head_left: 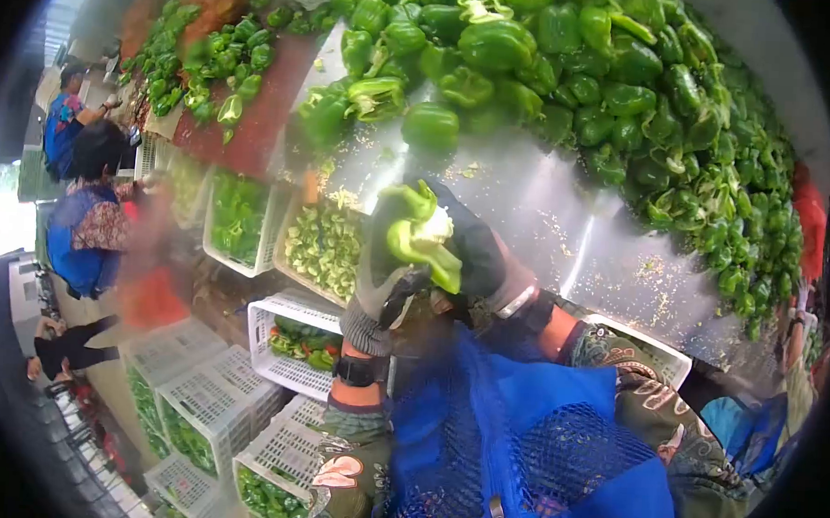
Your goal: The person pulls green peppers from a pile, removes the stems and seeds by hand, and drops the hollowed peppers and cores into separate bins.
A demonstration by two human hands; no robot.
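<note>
A torn-open green bell pepper (pixel 422 236), its pale core showing, is held up between my two gloved hands over the near edge of the metal table (pixel 529 199). My left hand (pixel 377 280), in a grey knit-cuffed glove, is closed on its left and lower side. On the other side, my right hand (pixel 484 257), in a dark glove, curls against the pepper. Some fingertips are hidden behind it, and a dark shape near my left thumb cannot be made out. Seeds and pale scraps lie scattered on the metal.
A large heap of green bell peppers (pixel 617 92) covers the table's far and right side. Below left stand a crate of pale pepper cores (pixel 323 246), a crate of green pieces (pixel 239 219) and stacked white crates (pixel 214 408). Co-workers in blue (pixel 88 226) are at left.
</note>
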